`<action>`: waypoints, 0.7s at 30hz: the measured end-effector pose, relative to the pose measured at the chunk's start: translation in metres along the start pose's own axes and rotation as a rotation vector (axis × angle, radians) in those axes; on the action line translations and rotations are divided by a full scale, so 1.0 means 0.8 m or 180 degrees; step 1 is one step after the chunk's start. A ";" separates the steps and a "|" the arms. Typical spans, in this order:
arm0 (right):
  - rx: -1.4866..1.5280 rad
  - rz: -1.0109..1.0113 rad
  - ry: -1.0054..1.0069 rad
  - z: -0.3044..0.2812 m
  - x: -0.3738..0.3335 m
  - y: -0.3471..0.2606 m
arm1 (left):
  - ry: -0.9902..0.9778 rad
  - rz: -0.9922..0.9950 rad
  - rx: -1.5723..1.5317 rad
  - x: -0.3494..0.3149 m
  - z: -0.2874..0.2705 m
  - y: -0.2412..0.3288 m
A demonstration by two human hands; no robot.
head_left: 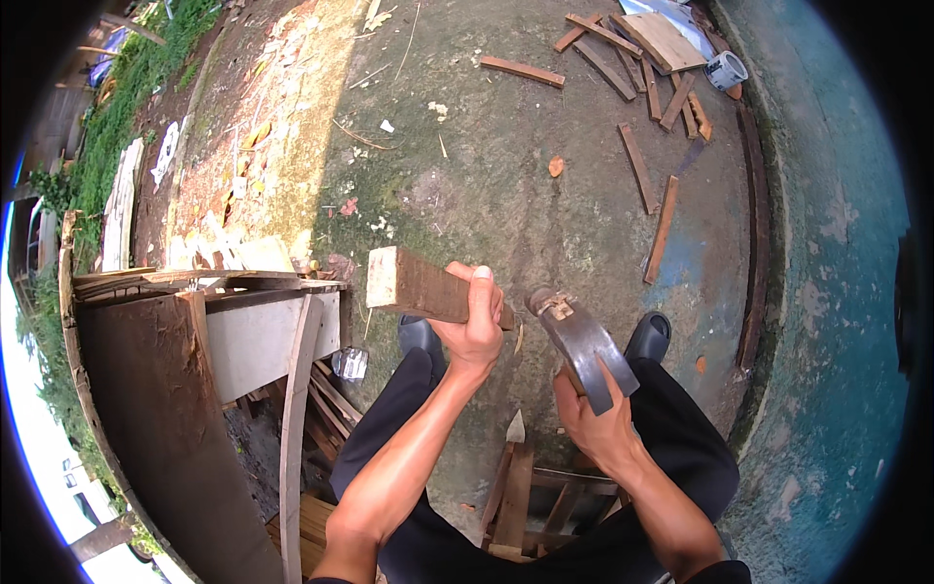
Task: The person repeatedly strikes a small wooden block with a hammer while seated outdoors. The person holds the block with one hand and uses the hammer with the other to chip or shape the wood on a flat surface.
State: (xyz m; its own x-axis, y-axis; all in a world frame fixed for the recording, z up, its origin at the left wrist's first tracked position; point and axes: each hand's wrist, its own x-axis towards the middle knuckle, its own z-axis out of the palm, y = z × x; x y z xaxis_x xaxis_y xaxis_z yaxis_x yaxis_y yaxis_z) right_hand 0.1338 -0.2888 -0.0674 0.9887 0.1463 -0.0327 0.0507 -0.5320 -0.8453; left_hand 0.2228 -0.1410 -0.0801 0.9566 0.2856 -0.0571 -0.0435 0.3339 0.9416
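Observation:
My left hand point(473, 326) is closed round one end of a short wooden block point(418, 284), its thumb lying over the top. The block's pale cut end points left. In my right hand point(601, 424) is a claw hammer point(587, 348), gripped close under its dark metal head, with the split claw toward me and the striking face toward the block. Most of the handle is hidden by the head and my fingers. A gap separates hammer and block, both held above the concrete floor between my feet.
Wooden strips point(636, 167) lie scattered at the far right with a saw point(698, 127) and a small can point(725, 71). A wooden cabinet frame point(185, 389) stands at my left. A blue-green wall point(827, 292) runs along the right. Below me are wooden slats point(516, 496).

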 end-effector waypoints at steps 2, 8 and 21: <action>-0.0201 0.0661 -0.0334 0.002 0.001 0.005 | -0.0007 0.0125 0.0091 0.001 0.007 0.003; 0.0162 0.1653 -0.0309 -0.011 0.010 0.017 | 0.0404 -0.0752 -0.0665 0.023 0.004 0.024; 0.2399 0.1082 0.0065 -0.015 0.005 -0.009 | 0.1701 -0.2574 -0.1545 0.021 -0.030 0.023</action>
State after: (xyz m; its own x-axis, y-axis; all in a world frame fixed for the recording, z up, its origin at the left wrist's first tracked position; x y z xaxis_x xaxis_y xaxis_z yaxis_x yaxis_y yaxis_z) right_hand 0.1395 -0.2944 -0.0549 0.9358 0.0593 -0.3475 -0.3525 0.1586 -0.9223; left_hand 0.2314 -0.1086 -0.0719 0.5091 0.1366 -0.8498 0.3220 0.8854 0.3352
